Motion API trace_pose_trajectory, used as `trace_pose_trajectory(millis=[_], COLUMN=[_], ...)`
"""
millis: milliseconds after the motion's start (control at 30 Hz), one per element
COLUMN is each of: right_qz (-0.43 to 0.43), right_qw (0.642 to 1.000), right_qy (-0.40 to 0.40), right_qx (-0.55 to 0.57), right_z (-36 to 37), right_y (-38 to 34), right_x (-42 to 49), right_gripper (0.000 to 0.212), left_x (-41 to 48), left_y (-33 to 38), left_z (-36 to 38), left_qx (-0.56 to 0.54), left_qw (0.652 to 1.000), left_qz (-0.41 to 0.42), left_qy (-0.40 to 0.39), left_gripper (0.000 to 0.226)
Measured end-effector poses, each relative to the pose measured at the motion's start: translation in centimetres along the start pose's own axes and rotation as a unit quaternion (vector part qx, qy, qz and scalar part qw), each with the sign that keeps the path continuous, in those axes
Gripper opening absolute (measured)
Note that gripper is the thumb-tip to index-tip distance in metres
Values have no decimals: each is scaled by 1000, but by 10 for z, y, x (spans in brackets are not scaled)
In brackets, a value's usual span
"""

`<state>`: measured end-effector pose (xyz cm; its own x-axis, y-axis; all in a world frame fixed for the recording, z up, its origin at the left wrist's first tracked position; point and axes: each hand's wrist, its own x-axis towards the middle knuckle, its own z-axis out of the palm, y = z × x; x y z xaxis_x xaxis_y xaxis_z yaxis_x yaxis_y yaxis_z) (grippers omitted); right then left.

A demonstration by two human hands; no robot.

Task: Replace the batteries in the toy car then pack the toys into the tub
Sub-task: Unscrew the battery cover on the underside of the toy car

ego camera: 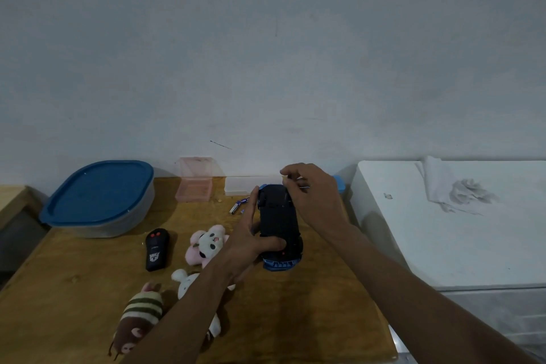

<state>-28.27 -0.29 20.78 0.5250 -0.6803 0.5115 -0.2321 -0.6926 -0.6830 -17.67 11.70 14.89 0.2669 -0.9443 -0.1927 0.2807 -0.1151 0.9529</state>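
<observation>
Toy car held above the table, belly up, black underside toward me, blue body showing at both ends. Left hand clamps its near half, thumb on the underside. Right hand curls over the far end; I cannot tell whether it pinches anything. A battery lies on the table just left of the car. Tub at rear left, blue lid on. Black remote and 3 plush toys near the left forearm: pink-white, white rabbit, striped brown.
</observation>
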Motion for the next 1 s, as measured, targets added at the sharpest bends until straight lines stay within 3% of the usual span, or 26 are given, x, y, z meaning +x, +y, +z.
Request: trace_pose_trajectory(millis=[367,467,633,800,1000], right_qz=[30,53,119,180,342], right_qw=[998,997,990,981,932], right_qy=[-49,-25,-18,-61,-104], right_qx=[13,50,80,-38,-66], right_z=[1,-2,-12,-27,-50], right_y=[-2,0,13,35,79], right_x=[-2,-4,-17,-43,-91], right_gripper=[23,24,22,23,22], left_x=[1,2,0,-4,-16], left_y=[-2,-8,-28,-53,-79], left_z=[-2,-2,6,25,53], left_qx=[2,15,22,13,-3], left_qw=[1000,1000,999,998,994], left_qz=[-3,-8,-35,-62,-107], left_qy=[4,9,15,-5,-5], left_gripper=[116,118,119,118,114])
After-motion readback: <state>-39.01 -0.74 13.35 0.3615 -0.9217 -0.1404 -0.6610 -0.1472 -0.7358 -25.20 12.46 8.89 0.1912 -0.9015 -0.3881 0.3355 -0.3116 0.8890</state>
